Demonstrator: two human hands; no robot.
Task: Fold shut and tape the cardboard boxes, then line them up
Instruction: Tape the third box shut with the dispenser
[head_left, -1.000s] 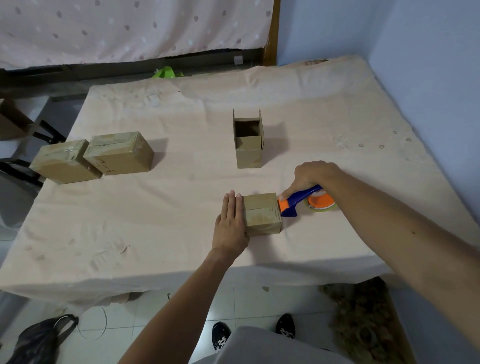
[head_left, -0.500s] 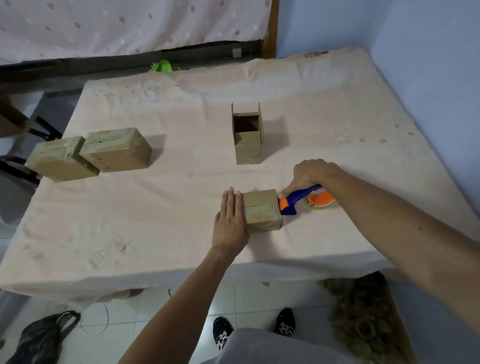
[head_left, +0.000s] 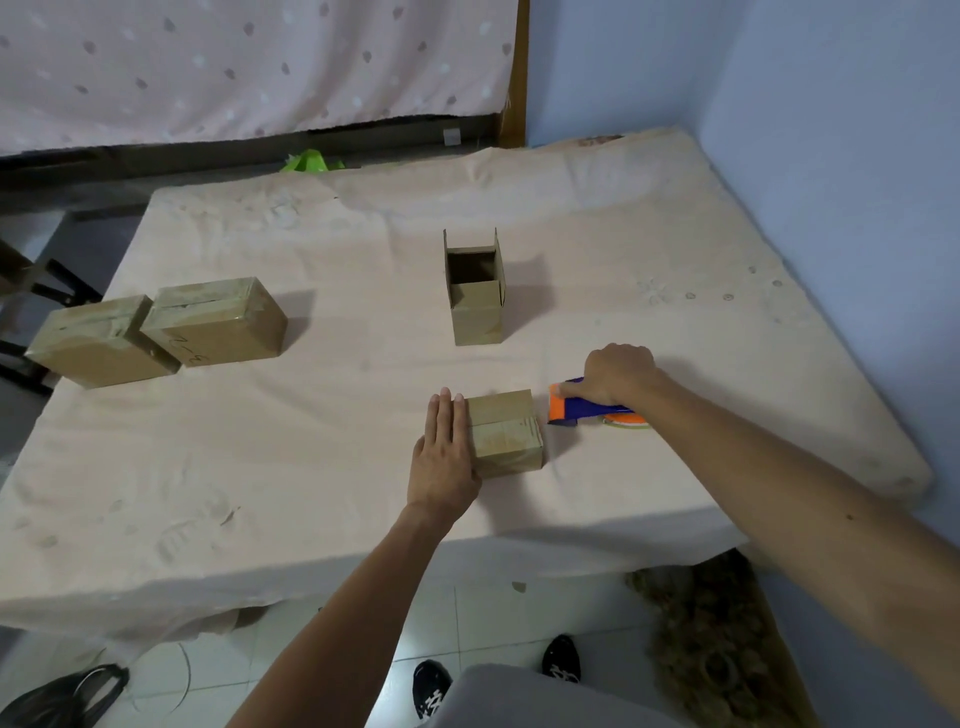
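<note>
Where the near box sits: the small closed brown cardboard box (head_left: 504, 434) rests on the cloth-covered counter (head_left: 311, 441) near its front edge, directly between the two hands.
Left hand: the left hand (head_left: 444, 457) lies flat, fingers straight and together, pressed against the box's left side; it holds nothing.
Right hand: the right hand (head_left: 618, 371) is curled round the handle of the blue and orange tape dispenser (head_left: 576, 408). The dispenser sits low, just right of the box, its orange nose facing the box across a narrow gap.
Box top: a seam runs left to right, from the left hand toward the dispenser. The nearer half looks glossy, probably tape; how far it covers the seam cannot be told.
Other boxes: the tall open-topped brown cardboard box (head_left: 475, 306) stands farther back, flaps upright, not yet folded shut. The taped brown cardboard box with handwriting on its side (head_left: 215, 322) touches the plain taped brown cardboard box (head_left: 96, 340) at the far left, well apart from both hands.
Deciding relation: the row lies to the left and the left hand already touches the box, while the right is occupied, so the left looks better placed to carry it over.
</note>
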